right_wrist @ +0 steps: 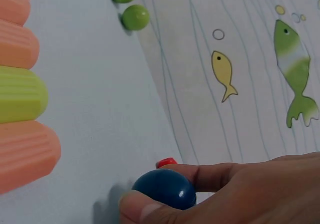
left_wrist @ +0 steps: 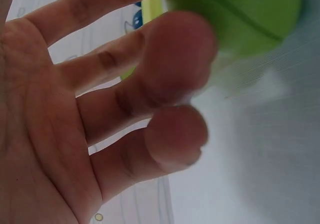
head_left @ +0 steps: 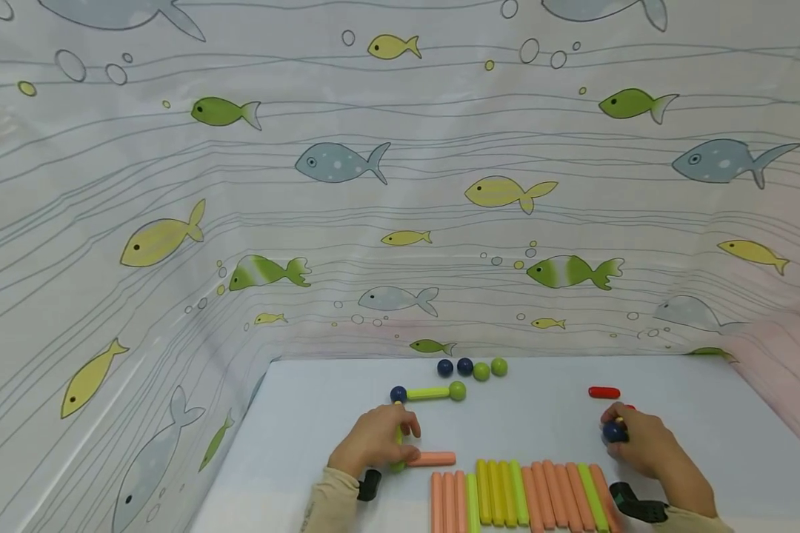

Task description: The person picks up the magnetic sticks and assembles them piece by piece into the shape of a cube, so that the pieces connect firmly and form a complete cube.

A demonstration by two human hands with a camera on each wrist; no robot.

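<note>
A yellow-green stick [head_left: 428,394] joins a dark blue ball [head_left: 398,394] to a green ball [head_left: 457,391]. Another yellow-green stick [head_left: 399,437] runs from the blue ball toward a nearer green ball [head_left: 396,467], beside which lies a salmon stick [head_left: 435,459]. My left hand [head_left: 373,438] is over this corner, thumb at the salmon stick's end; whether it grips anything is hidden. In the left wrist view the fingers are spread and slightly bent beside the green ball [left_wrist: 250,14]. My right hand [head_left: 640,437] pinches a dark blue ball [right_wrist: 165,188] between thumb and finger.
Salmon, yellow and yellow-green sticks [head_left: 496,492] lie in a row at the front. Two dark blue balls [head_left: 464,366] and two green balls [head_left: 481,371] sit near the back wall. A red stick [head_left: 604,392] lies behind my right hand, with another red bit [head_left: 630,407] partly covered.
</note>
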